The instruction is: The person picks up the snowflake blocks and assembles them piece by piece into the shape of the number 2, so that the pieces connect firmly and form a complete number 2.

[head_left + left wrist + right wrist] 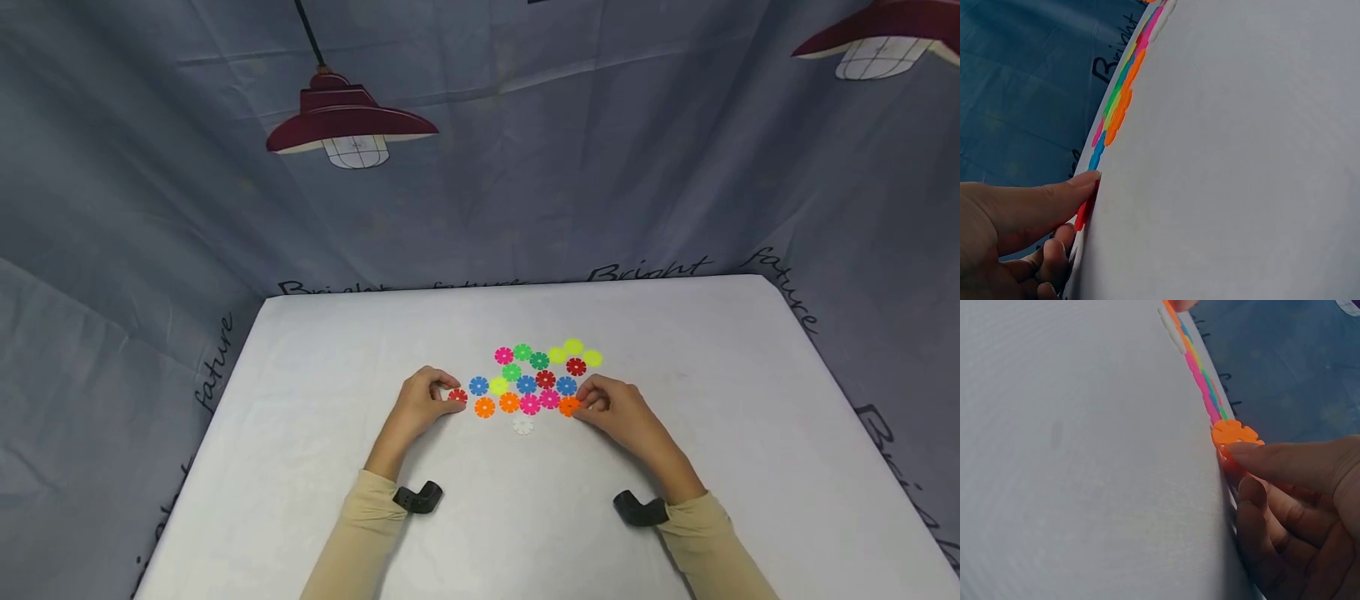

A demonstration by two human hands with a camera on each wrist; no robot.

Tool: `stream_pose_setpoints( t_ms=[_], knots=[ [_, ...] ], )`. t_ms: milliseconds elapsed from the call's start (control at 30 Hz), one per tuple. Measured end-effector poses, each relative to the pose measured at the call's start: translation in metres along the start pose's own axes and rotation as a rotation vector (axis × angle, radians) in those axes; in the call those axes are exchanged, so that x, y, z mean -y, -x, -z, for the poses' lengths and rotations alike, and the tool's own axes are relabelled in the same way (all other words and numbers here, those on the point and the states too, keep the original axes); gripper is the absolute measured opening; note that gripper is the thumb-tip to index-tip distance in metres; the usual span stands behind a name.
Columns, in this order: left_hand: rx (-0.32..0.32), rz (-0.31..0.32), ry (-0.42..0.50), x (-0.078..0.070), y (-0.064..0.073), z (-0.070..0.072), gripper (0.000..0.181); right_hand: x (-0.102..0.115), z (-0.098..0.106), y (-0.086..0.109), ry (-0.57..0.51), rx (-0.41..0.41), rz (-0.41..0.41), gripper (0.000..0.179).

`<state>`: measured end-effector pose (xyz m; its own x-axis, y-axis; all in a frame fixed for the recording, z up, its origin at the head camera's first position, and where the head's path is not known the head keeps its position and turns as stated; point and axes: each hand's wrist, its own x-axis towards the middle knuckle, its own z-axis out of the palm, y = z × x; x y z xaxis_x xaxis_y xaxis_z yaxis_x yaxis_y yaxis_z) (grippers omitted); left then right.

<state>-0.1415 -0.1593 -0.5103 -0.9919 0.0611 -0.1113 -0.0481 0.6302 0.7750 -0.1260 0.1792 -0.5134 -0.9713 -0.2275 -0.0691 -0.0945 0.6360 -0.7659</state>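
At the left end of a cluster of coloured notched plastic discs, my left hand (pixel 417 407) pinches a red notched disc (pixel 458 396) between thumb and fingers. In the left wrist view the thumb covers part of that red disc (pixel 1087 211). My right hand (pixel 622 412) pinches an orange notched disc (pixel 568 407) at the cluster's right end. The right wrist view shows this orange disc (pixel 1234 432) tilted up, the thumb on its face. Nearest the left hand are a blue disc (pixel 478 386) and another orange disc (pixel 485 407); another blue disc (pixel 566 386) lies by the right fingertips.
Several pink, green, yellow, red, blue and orange discs lie flat between the hands, with a white disc (pixel 522 426) in front. They rest on a white-covered table (pixel 517 517). A grey printed curtain (pixel 480 200) hangs behind it. Each wrist wears a black camera band (pixel 420 497).
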Motion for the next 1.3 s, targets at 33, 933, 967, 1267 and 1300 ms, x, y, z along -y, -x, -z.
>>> stream_pose_setpoints(
  t_ms=[33, 933, 967, 1267, 1300],
  knots=[
    [0.001, -0.001, 0.002, 0.000, 0.000, 0.000, 0.025, 0.000, 0.000, 0.000, -0.003, -0.001, 0.000, 0.020],
    [-0.024, -0.032, 0.545, -0.037, 0.009, 0.011, 0.016, 0.040, 0.001, -0.011, -0.164, -0.118, 0.236, 0.016],
    [-0.011, -0.039, 0.568, -0.042, 0.011, 0.011, 0.017, 0.044, 0.000, -0.013, -0.181, -0.122, 0.252, 0.016],
    [0.095, -0.083, 0.717, -0.074, 0.020, 0.008, 0.021, 0.073, -0.005, -0.020, -0.347, -0.114, 0.336, 0.014],
    [0.103, -0.085, 0.718, -0.076, 0.020, 0.008, 0.021, 0.074, -0.005, -0.019, -0.358, -0.112, 0.347, 0.014]
  ],
)
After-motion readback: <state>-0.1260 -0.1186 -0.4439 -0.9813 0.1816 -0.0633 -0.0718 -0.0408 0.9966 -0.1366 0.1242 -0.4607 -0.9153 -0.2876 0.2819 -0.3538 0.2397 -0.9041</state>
